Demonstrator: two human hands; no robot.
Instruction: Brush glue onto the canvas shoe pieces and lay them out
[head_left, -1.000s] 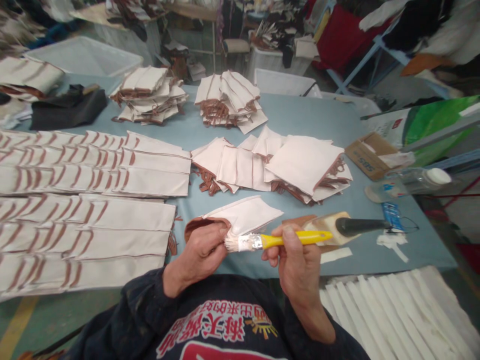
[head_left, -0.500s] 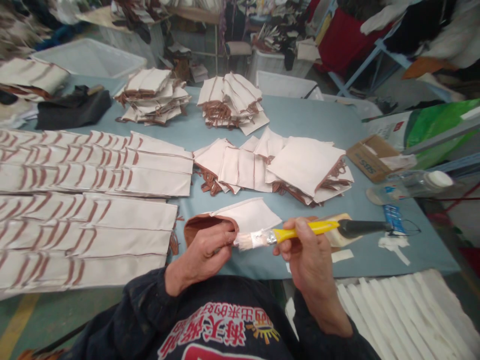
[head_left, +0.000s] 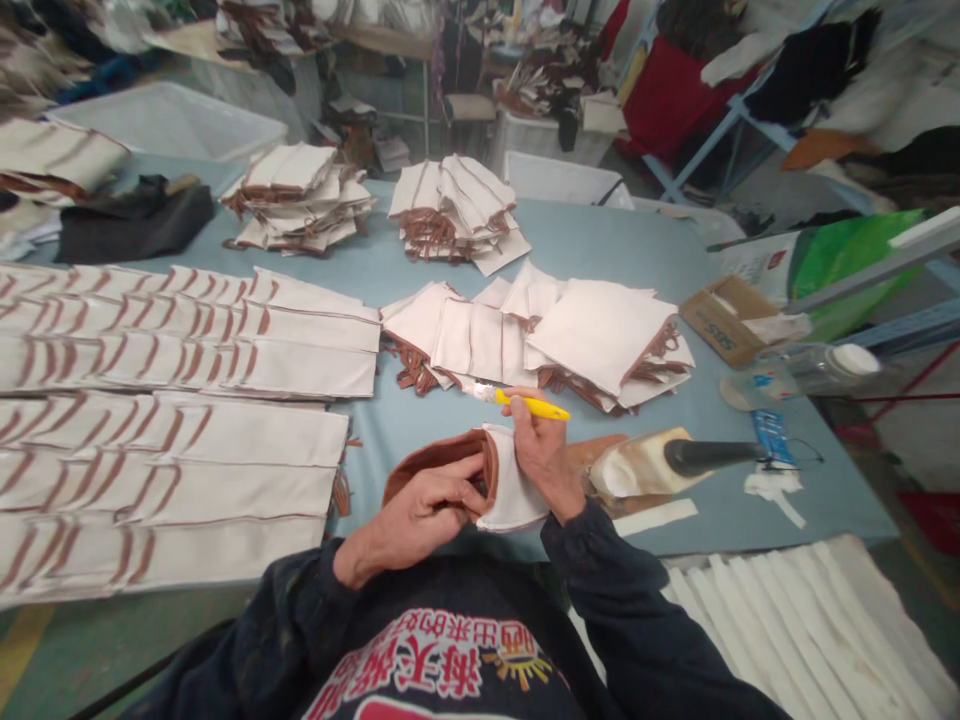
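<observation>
My left hand grips the folded rim of a white pouch-like leather piece with a brown inside, its fingers partly in the opening. My right hand holds a paintbrush by its yellow handle, bristles pointing left over the table, while the hand rests against or just over the white side of the piece. To the right lies an open pot or holder with white stuff in it and a black handle sticking out. What the brush carries is too blurred to tell.
Overlapping rows of white pieces with brown edges cover the left of the blue table. Stacks of similar pieces lie ahead. At the right stand a cardboard box and a clear jar. White strips lie lower right.
My right hand and the brush have moved up and left, away from the rim. The pouch-like piece has turned, its opening now facing left and wider. My left hand stays at its rim.
</observation>
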